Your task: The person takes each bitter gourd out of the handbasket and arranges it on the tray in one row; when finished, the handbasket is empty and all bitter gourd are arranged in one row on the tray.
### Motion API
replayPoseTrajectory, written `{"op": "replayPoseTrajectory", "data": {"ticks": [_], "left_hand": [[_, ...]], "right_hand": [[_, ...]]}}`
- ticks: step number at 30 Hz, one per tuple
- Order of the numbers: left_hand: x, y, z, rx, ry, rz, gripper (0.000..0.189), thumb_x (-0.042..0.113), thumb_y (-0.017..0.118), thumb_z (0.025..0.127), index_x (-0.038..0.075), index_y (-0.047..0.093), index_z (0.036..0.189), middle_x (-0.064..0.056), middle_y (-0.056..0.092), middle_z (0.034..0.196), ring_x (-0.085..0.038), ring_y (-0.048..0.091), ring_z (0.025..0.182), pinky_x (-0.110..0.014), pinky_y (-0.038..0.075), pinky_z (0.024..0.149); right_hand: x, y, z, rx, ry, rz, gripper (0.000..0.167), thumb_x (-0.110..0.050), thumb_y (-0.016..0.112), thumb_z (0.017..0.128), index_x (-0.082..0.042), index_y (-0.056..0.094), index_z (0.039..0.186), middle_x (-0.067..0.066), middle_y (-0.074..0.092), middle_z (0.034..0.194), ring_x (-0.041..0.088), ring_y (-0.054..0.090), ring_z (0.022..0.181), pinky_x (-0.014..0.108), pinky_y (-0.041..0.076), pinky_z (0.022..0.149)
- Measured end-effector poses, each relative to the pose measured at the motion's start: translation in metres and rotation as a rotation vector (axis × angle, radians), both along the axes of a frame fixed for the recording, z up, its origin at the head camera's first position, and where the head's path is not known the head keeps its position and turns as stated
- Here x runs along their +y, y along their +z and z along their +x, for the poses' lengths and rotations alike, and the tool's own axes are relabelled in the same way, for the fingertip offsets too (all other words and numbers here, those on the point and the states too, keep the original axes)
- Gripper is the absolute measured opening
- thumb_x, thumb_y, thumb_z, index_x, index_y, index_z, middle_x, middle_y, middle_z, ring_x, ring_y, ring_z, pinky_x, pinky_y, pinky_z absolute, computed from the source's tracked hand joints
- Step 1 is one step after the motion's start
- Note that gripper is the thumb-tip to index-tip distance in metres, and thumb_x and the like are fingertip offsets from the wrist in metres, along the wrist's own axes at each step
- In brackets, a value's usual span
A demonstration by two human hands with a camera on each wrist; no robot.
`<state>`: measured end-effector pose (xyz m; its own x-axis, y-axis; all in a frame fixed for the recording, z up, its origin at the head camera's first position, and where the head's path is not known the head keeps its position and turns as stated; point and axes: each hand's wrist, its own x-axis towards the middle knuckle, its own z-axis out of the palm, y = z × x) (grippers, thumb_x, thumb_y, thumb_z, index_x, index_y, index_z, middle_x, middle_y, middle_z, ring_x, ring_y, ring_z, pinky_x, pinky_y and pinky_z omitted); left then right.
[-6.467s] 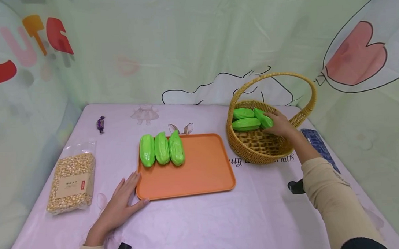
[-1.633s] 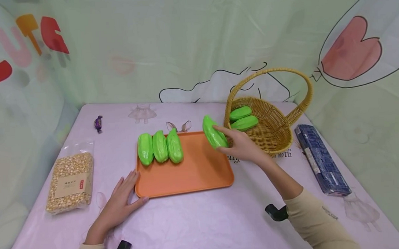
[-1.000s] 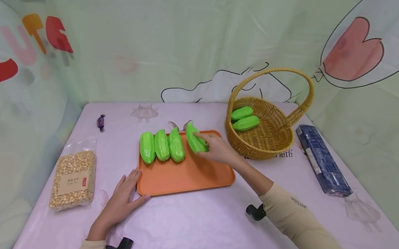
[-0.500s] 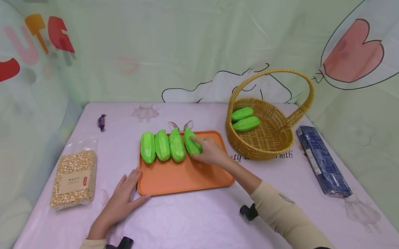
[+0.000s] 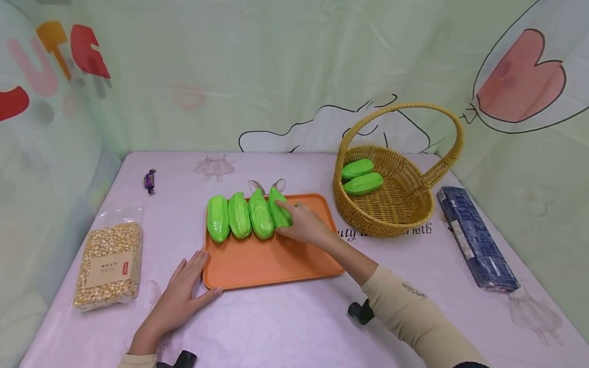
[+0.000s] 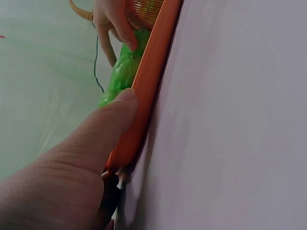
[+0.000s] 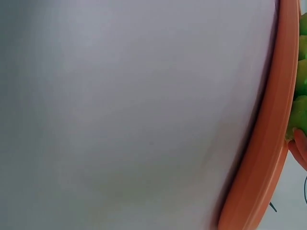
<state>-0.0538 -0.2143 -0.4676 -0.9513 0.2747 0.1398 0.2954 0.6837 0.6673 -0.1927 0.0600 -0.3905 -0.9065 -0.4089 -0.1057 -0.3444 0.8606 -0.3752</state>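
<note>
My right hand [image 5: 300, 221] grips a green ridged gourd [image 5: 278, 206] and sets its body against the tray, at the right end of a row. Three like gourds lie side by side to its left: one at the far left [image 5: 218, 219], one in the middle [image 5: 239, 215] and one beside the held gourd [image 5: 261, 214]. All are on the orange tray [image 5: 273, 263]. My left hand [image 5: 177, 302] rests at the tray's front left corner, fingers straight along the left edge. In the left wrist view its thumb [image 6: 112, 117] touches the tray's rim.
A wicker basket [image 5: 388, 205] with a tall handle stands right of the tray, holding two more green gourds [image 5: 362, 183]. A bag of corn kernels [image 5: 109, 266] lies at the left, a purple wrapped candy [image 5: 150, 181] behind it. A blue patterned box [image 5: 476, 240] lies at the right.
My right hand has taken a gourd from the basket, carried it left over the tray and brought it up to the row of three. The left hand has stayed at the tray corner.
</note>
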Motion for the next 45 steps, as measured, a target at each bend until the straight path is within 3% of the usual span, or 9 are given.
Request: {"op": "replayPoseTrajectory", "data": {"ticks": [9, 15, 20, 24, 29, 34, 38, 45], "left_hand": [[0.000, 0.001, 0.000, 0.013, -0.007, 0.002, 0.083, 0.039, 0.067, 0.087, -0.005, 0.028, 0.146, -0.021, 0.028, 0.150, -0.033, 0.018, 0.140, -0.037, 0.001, 0.116], [0.000, 0.000, 0.000, 0.020, -0.006, -0.001, 0.083, 0.038, 0.067, 0.087, -0.006, 0.029, 0.145, -0.022, 0.028, 0.149, -0.034, 0.018, 0.140, -0.037, 0.001, 0.116], [0.000, 0.000, 0.000, 0.022, -0.007, -0.005, 0.083, 0.038, 0.068, 0.087, -0.006, 0.028, 0.145, -0.022, 0.028, 0.149, -0.034, 0.018, 0.140, -0.037, 0.001, 0.116], [0.000, 0.000, 0.001, 0.028, -0.007, -0.005, 0.083, 0.038, 0.068, 0.087, -0.006, 0.029, 0.145, -0.022, 0.028, 0.149, -0.035, 0.018, 0.140, -0.038, 0.002, 0.116], [0.000, 0.001, 0.001, 0.032, -0.011, 0.000, 0.082, 0.037, 0.067, 0.088, -0.006, 0.029, 0.145, -0.023, 0.029, 0.149, -0.035, 0.019, 0.139, -0.039, 0.002, 0.116], [0.000, 0.003, 0.002, 0.028, -0.012, 0.002, 0.081, 0.037, 0.067, 0.088, -0.006, 0.029, 0.145, -0.022, 0.029, 0.149, -0.035, 0.019, 0.140, -0.039, 0.002, 0.116], [0.000, 0.003, 0.002, 0.021, -0.009, -0.001, 0.081, 0.038, 0.066, 0.088, -0.005, 0.029, 0.146, -0.022, 0.028, 0.149, -0.034, 0.018, 0.140, -0.039, 0.002, 0.116], [0.000, 0.001, 0.002, 0.027, -0.007, 0.000, 0.081, 0.038, 0.066, 0.088, -0.005, 0.029, 0.146, -0.021, 0.028, 0.150, -0.034, 0.018, 0.140, -0.039, 0.002, 0.116]], "right_hand": [[-0.002, 0.000, 0.001, -0.012, -0.010, -0.019, 0.076, -0.030, 0.075, 0.082, -0.016, 0.037, 0.147, 0.021, 0.054, 0.108, 0.024, 0.052, 0.082, 0.036, 0.051, 0.069], [0.000, 0.003, 0.002, -0.031, -0.005, -0.036, 0.081, -0.030, 0.076, 0.082, -0.016, 0.033, 0.149, 0.020, 0.053, 0.106, 0.023, 0.052, 0.079, 0.033, 0.049, 0.064], [0.005, 0.013, 0.002, -0.014, 0.004, -0.009, 0.083, -0.034, 0.075, 0.082, -0.016, 0.030, 0.150, 0.024, 0.053, 0.121, 0.032, 0.057, 0.099, 0.043, 0.052, 0.078], [0.017, 0.025, -0.001, 0.035, -0.020, -0.070, 0.075, -0.034, 0.072, 0.085, -0.015, 0.035, 0.147, 0.024, 0.052, 0.127, 0.035, 0.056, 0.108, 0.048, 0.051, 0.084], [0.039, 0.037, -0.009, 0.169, -0.077, -0.218, 0.055, -0.024, 0.067, 0.090, -0.005, 0.047, 0.138, 0.021, 0.061, 0.112, 0.033, 0.061, 0.098, 0.044, 0.053, 0.077], [0.063, 0.039, -0.018, 0.328, -0.183, -0.305, 0.039, -0.019, 0.063, 0.091, 0.000, 0.057, 0.125, 0.019, 0.062, 0.103, 0.031, 0.062, 0.091, 0.043, 0.053, 0.074], [0.084, 0.034, -0.028, 0.391, -0.253, -0.268, 0.035, -0.019, 0.061, 0.092, 0.001, 0.059, 0.121, 0.020, 0.060, 0.105, 0.032, 0.062, 0.090, 0.045, 0.052, 0.069], [0.120, 0.021, -0.039, 0.389, -0.324, -0.176, 0.037, -0.020, 0.060, 0.092, 0.002, 0.057, 0.121, 0.025, 0.054, 0.115, 0.035, 0.060, 0.093, 0.048, 0.052, 0.069]]}}
